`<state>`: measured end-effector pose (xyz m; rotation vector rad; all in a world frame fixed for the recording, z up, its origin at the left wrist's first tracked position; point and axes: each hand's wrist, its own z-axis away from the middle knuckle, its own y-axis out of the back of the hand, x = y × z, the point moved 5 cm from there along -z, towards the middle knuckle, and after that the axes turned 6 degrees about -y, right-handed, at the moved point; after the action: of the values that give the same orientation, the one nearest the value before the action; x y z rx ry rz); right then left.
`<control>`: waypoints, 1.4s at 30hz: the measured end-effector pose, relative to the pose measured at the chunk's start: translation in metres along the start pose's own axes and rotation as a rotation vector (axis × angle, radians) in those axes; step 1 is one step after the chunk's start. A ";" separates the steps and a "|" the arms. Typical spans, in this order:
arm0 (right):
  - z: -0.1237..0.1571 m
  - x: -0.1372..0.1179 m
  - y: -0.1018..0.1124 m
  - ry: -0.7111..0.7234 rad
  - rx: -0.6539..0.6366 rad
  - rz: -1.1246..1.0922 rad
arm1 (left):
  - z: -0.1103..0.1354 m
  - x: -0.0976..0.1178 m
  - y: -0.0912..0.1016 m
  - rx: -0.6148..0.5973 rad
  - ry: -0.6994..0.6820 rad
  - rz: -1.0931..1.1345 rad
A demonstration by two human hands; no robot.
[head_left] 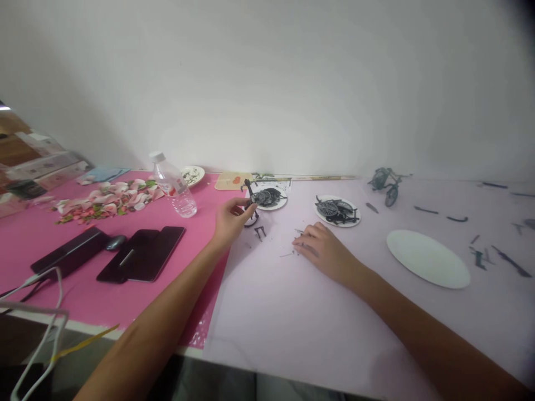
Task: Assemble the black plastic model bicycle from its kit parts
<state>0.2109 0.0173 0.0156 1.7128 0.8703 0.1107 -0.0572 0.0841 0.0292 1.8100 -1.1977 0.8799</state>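
Observation:
My left hand (231,221) is closed, thumb and fingers pinching a partly built black model bicycle (249,189) upright. A wheel shows at its lower end; the fingers hide part of it. My right hand (321,248) rests on the white sheet, fingers curled together over tiny dark parts; what they grip, if anything, is hidden. A small dark forked piece (259,233) lies between the hands. Behind the left hand is a white plate (284,204) of spoked wheels and dark parts. Another white plate (349,224) with similar parts stands beyond the right hand.
An assembled model bicycle (387,184) stands at the back right. Loose dark parts (510,260) and a white plate (428,259) lie on the right. On the pink cover are a plastic bottle (178,192), petals (111,199), phones (152,253) and white cables (58,284).

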 end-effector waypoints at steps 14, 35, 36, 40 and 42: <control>-0.002 0.008 -0.005 -0.011 -0.076 -0.134 | 0.002 -0.001 -0.002 -0.021 -0.009 -0.020; -0.004 0.038 0.018 -0.231 0.318 -0.114 | -0.001 -0.004 -0.002 -0.002 0.029 0.021; -0.004 0.035 0.015 -0.217 0.285 -0.115 | -0.001 -0.005 -0.001 0.007 0.036 0.033; -0.003 0.027 0.001 -0.130 0.191 -0.123 | -0.003 -0.009 0.000 0.049 0.114 0.107; -0.003 0.026 -0.003 -0.095 0.163 -0.123 | -0.003 -0.011 0.001 0.051 0.158 0.143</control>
<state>0.2264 0.0350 0.0049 1.7942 0.9320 -0.1267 -0.0623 0.0914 0.0216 1.6763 -1.2244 1.1229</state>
